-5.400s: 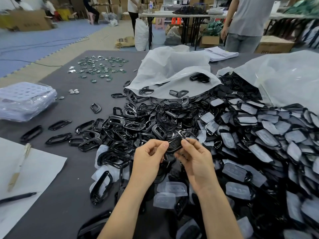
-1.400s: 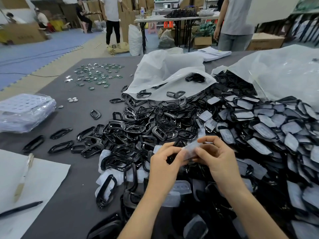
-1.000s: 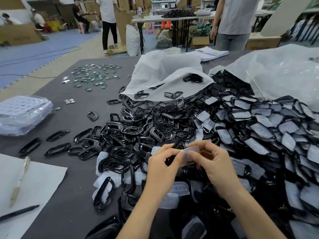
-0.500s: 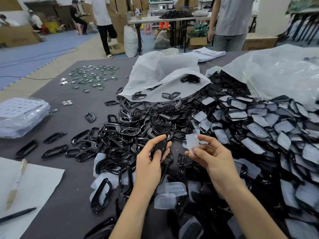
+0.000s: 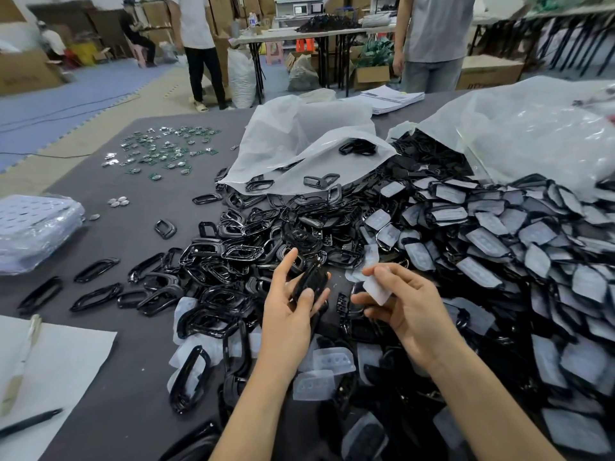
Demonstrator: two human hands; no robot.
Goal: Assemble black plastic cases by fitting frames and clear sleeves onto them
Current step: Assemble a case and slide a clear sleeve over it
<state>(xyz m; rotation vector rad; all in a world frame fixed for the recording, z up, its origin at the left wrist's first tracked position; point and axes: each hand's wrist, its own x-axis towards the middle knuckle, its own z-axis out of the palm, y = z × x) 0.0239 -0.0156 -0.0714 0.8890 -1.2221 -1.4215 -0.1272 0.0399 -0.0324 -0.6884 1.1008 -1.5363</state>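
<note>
In the head view, the left hand [image 5: 293, 314] holds a black case [image 5: 307, 282] above the middle of the grey worktop [image 5: 133, 207]. The thumb presses on the lower part of the case and the other fingers support it from behind, so the grip is closed around it; the forefinger points up, free. The right hand [image 5: 404, 304] is just beside it, a little apart, and pinches a clear sleeve [image 5: 377, 287] between the thumb and the forefinger. The sleeve does not touch the case. The other fingers of this hand are half curled.

Under and behind both hands lies a big heap of loose black frames [image 5: 233, 254], which spreads toward the left edge of the worktop, where several frames lie alone. On the right half of the worktop there is a heap of cases already covered with sleeves [image 5: 499, 241]; it goes to the right edge and comes out of a large clear plastic bag [image 5: 532, 134] at the far right corner. A second, white bag [image 5: 299, 141] lies at the far side, in the middle, with some frames on it.

Near the front edge, between the arms, a few loose sleeves [image 5: 314, 384] lie flat on the worktop. At the front left corner there is a white sheet of paper [image 5: 63, 367] with a black pen [image 5: 30, 422] on it. Small green and silver parts [image 5: 163, 151] are scattered at the far left corner. A wrapped stack [image 5: 36, 231] is at the left edge.

Behind the worktop, people stand on the floor; one in a grey shirt [image 5: 436, 28] is close to the far edge.
</note>
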